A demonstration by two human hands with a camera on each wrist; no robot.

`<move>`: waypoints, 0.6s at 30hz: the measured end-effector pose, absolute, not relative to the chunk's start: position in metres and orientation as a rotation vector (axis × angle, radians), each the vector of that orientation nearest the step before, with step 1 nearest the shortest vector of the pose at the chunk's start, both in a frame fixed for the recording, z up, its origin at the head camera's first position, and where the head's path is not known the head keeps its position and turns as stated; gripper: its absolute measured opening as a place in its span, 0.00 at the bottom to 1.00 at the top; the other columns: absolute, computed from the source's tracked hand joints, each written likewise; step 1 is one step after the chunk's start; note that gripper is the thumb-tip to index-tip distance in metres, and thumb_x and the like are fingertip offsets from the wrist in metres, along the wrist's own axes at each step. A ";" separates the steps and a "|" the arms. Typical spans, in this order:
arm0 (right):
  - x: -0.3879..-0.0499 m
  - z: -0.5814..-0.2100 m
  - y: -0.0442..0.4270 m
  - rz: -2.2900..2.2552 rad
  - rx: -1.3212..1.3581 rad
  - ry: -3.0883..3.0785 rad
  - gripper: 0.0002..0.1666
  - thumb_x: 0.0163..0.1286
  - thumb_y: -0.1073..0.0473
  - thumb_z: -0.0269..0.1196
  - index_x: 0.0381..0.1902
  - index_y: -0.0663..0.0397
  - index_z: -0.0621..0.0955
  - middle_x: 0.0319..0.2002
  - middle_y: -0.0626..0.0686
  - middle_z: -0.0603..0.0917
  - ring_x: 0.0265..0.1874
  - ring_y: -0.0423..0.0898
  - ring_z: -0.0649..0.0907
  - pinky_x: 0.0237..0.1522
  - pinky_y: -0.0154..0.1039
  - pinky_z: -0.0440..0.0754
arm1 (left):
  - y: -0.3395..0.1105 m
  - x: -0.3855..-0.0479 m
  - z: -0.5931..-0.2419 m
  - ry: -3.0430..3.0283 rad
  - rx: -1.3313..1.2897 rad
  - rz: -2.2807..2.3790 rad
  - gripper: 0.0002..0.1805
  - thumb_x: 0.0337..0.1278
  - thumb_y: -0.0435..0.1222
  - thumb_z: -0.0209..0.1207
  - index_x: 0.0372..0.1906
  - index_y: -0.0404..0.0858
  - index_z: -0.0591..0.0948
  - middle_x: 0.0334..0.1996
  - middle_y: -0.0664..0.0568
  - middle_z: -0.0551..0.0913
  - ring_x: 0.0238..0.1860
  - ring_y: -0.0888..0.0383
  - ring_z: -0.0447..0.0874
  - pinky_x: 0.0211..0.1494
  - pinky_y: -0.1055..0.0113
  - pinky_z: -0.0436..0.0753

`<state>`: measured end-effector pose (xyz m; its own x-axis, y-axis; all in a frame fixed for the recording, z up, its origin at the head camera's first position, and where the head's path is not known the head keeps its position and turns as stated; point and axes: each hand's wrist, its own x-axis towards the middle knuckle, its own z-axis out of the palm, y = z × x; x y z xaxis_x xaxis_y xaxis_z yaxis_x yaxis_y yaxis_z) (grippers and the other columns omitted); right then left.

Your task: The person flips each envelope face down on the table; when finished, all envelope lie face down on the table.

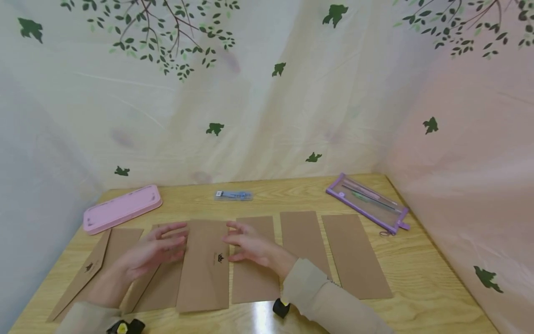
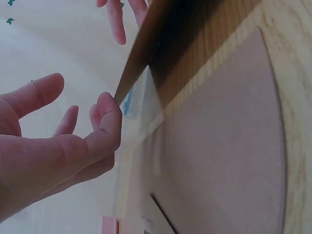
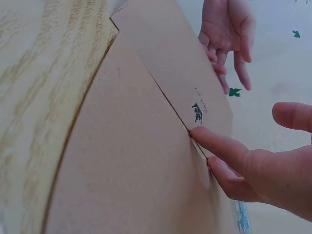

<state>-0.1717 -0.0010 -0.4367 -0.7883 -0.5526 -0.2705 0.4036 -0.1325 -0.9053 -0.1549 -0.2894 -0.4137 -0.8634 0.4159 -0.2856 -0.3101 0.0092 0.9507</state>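
A brown kraft envelope with a small black crown print lies between the two hands in the head view. My left hand is at its left edge; in the left wrist view the fingertips touch that edge and the thumb stands apart. On the other side, my right hand has its fingertips at the right edge, the thumb raised away from the paper. In the left wrist view the envelope appears tilted up off the table. Beneath my left forearm are two envelopes, one with its printed flap folded over.
Three more brown envelopes lie to the right, including the far right one. Behind the row are a pink case, a small clear packet with blue contents and a purple-edged zip pouch holding pens. Leaf-printed cloth surrounds the wooden table.
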 end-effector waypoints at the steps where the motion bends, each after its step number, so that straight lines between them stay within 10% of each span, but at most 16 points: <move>1: -0.172 -0.437 -0.001 -1.972 -0.172 1.514 0.40 0.75 0.65 0.59 0.79 0.64 0.56 0.74 0.69 0.60 0.72 0.63 0.63 0.58 0.65 0.77 | -0.290 -0.155 -0.412 1.792 0.123 1.902 0.35 0.76 0.34 0.52 0.78 0.28 0.50 0.77 0.27 0.44 0.64 0.60 0.70 0.65 0.56 0.76; 18: -0.173 -0.438 -0.006 -1.992 -0.141 1.538 0.40 0.74 0.64 0.60 0.78 0.61 0.59 0.74 0.69 0.61 0.71 0.63 0.66 0.56 0.62 0.80 | -0.288 -0.159 -0.397 1.654 0.199 1.955 0.23 0.77 0.29 0.50 0.71 0.46 0.66 0.70 0.47 0.63 0.64 0.55 0.70 0.64 0.55 0.78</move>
<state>-0.1725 -0.0061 -0.4384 -0.8078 -0.5216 -0.2746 0.3977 -0.1383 -0.9070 -0.1593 -0.2876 -0.3967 -0.8291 0.5045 -0.2409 -0.3211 -0.0768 0.9439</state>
